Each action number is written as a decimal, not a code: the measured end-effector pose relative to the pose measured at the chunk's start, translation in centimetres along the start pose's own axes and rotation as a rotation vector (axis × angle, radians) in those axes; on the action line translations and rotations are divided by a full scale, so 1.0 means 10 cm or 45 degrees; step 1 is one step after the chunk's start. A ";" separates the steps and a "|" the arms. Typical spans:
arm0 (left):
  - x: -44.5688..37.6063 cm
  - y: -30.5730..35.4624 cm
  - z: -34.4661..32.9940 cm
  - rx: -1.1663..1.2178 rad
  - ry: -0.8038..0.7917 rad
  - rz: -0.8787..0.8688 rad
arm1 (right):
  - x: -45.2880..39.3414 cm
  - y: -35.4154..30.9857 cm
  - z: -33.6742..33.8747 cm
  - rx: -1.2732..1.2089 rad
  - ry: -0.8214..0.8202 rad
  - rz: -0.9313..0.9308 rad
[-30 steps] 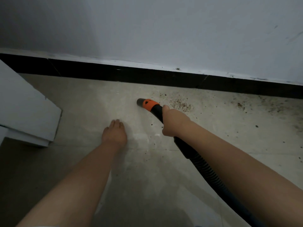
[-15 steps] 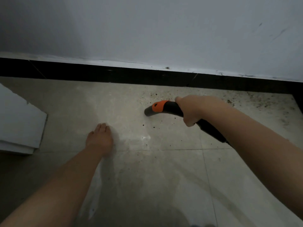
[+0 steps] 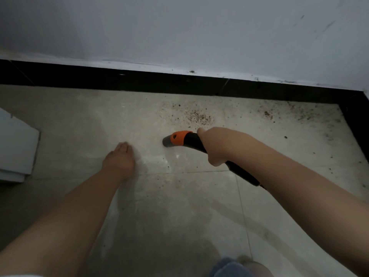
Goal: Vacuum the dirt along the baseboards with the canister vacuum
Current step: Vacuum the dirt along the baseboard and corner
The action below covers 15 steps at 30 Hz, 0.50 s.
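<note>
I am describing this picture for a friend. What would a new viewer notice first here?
The eye goes first to the orange-and-black vacuum nozzle in the middle, gripped by the right hand. Just beyond it, a patch of brown dirt lies on the pale tile near the black baseboard. The left hand rests flat on the floor.

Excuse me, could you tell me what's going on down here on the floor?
A person is vacuuming dirt by the black baseboard. The right hand grips the vacuum hose handle, whose nozzle points left, just short of a patch of brown crumbs. The left hand rests flat on the tiled floor. More specks lie toward the right corner, not yet picked up.
</note>
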State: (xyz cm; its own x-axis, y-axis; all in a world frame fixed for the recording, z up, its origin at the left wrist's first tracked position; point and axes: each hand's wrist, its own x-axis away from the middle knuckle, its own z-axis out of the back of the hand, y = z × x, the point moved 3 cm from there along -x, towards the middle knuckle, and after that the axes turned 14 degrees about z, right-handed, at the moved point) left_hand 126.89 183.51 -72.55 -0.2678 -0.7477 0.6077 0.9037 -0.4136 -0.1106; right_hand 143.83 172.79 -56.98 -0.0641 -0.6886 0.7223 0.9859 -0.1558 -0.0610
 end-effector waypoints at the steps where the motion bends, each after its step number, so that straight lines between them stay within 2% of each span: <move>1: 0.02 0.02 0.00 0.001 -0.006 0.000 | 0.00 0.00 -0.01 -0.013 0.010 0.000; 15: 0.04 -0.12 0.04 -0.019 -0.019 0.055 | -0.22 -0.21 0.18 -0.040 0.078 0.102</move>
State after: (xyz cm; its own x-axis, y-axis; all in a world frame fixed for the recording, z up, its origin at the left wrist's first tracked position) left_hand 125.83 183.95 -71.87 -0.2236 -0.7573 0.6136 0.9093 -0.3887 -0.1485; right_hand 142.14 175.89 -57.19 0.0044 -0.7418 0.6706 0.9831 -0.1197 -0.1388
